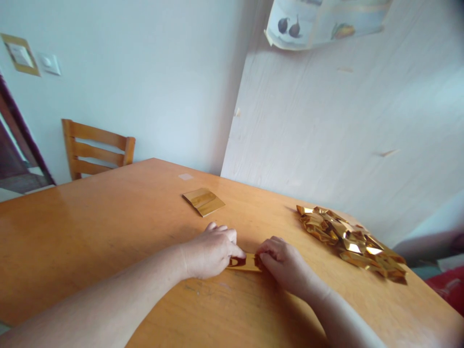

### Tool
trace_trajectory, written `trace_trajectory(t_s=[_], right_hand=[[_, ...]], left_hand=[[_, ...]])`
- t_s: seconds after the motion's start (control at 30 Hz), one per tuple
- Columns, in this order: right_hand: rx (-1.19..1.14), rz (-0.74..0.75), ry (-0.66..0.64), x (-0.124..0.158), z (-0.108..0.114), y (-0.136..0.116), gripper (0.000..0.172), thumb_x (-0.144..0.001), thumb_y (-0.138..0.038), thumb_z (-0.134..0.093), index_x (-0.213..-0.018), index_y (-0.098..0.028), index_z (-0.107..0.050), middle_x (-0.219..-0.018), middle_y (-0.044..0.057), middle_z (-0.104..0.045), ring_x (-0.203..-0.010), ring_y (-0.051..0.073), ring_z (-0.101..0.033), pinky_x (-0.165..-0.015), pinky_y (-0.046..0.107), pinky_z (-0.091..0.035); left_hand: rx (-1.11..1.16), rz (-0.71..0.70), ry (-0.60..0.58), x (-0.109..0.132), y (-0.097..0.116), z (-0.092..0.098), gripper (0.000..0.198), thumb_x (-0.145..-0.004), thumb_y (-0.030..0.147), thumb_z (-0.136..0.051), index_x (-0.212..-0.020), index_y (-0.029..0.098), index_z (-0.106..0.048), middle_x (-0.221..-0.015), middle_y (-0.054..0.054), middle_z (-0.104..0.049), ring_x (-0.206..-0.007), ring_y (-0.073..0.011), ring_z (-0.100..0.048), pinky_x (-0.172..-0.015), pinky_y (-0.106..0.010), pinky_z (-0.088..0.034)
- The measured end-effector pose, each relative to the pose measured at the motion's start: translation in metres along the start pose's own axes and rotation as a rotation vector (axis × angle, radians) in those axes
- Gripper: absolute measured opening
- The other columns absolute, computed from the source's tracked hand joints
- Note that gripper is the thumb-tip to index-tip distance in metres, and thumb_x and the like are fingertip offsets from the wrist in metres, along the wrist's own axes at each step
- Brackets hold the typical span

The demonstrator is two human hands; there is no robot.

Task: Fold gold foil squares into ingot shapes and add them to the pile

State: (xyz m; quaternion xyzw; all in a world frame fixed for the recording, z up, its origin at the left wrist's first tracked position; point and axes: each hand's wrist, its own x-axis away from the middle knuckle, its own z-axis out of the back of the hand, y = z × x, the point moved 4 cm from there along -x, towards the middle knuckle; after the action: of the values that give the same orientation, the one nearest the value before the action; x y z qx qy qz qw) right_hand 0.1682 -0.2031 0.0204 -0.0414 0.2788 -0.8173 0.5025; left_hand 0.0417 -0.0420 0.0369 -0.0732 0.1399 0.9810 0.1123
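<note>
A narrow strip of shiny gold foil paper (pixel 250 264), folded and lying flat on the wooden table, spans the gap between my two hands. My left hand (pixel 213 250) is closed over the strip's left end, one finger pressed down on it. At the right end, my right hand (pixel 282 261) has its fingers curled together, gripping the paper. My palms hide both ends of the strip. Beyond my left hand lies a flat square stack of gold foil paper (pixel 204 201).
A heap of folded gold foil pieces (pixel 348 237) sits along the table's right side. The table (pixel 90 232) meets the wall and a pale board (pixel 319 130) at the back. A wooden chair (pixel 97 150) stands at the far left edge.
</note>
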Motion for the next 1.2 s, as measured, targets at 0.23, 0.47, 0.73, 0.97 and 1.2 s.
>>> trace_trajectory(t_s=[0.23, 0.47, 0.73, 0.97, 1.2], right_hand=[[-0.019, -0.042, 0.079, -0.001, 0.005, 0.005, 0.021, -0.087, -0.019, -0.050, -0.089, -0.021, -0.071, -0.085, 0.003, -0.071, -0.083, 0.019, -0.064, -0.075, 0.030, -0.047], [0.086, -0.073, 0.090, 0.001, 0.004, -0.004, 0.026, -0.095, -0.032, -0.047, -0.084, -0.021, -0.068, -0.085, 0.005, -0.070, -0.084, 0.021, -0.063, -0.076, 0.032, -0.047], [0.296, -0.123, 0.001, 0.012, -0.018, -0.019, 0.066, -0.099, -0.058, -0.037, -0.150, -0.016, -0.042, -0.151, 0.015, -0.048, -0.145, 0.033, -0.034, -0.115, 0.053, -0.031], [0.355, -0.182, -0.068, 0.016, -0.022, -0.026, 0.082, -0.096, -0.068, -0.031, -0.158, -0.014, -0.028, -0.162, 0.012, -0.030, -0.152, 0.034, -0.014, -0.121, 0.057, -0.018], [0.368, -0.200, -0.102, 0.018, -0.025, -0.027, 0.085, -0.094, -0.070, -0.035, -0.159, -0.016, -0.023, -0.163, 0.009, -0.025, -0.153, 0.036, -0.007, -0.120, 0.062, -0.011]], left_hand=[[0.023, -0.005, -0.002, 0.000, 0.000, 0.002, 0.035, -0.093, 0.016, -0.048, -0.099, 0.037, -0.075, -0.088, -0.004, -0.055, -0.087, -0.0208, -0.050, -0.080, -0.035, -0.029], [0.044, 0.002, -0.010, 0.001, -0.001, 0.001, 0.036, -0.091, 0.014, -0.049, -0.100, 0.037, -0.075, -0.090, -0.004, -0.056, -0.087, -0.0201, -0.051, -0.080, -0.034, -0.029], [0.026, 0.024, -0.035, 0.000, 0.000, 0.003, 0.031, -0.088, 0.015, -0.053, -0.098, 0.035, -0.075, -0.092, -0.002, -0.057, -0.089, -0.0196, -0.052, -0.081, -0.034, -0.030], [0.047, 0.018, -0.016, 0.000, 0.000, 0.002, 0.020, -0.089, 0.020, -0.055, -0.088, 0.030, -0.073, -0.089, -0.001, -0.056, -0.088, -0.0180, -0.053, -0.082, -0.033, -0.031], [0.048, 0.005, -0.008, 0.000, 0.002, 0.003, 0.017, -0.089, 0.024, -0.057, -0.083, 0.028, -0.073, -0.088, -0.001, -0.055, -0.088, -0.0183, -0.053, -0.082, -0.034, -0.030]])
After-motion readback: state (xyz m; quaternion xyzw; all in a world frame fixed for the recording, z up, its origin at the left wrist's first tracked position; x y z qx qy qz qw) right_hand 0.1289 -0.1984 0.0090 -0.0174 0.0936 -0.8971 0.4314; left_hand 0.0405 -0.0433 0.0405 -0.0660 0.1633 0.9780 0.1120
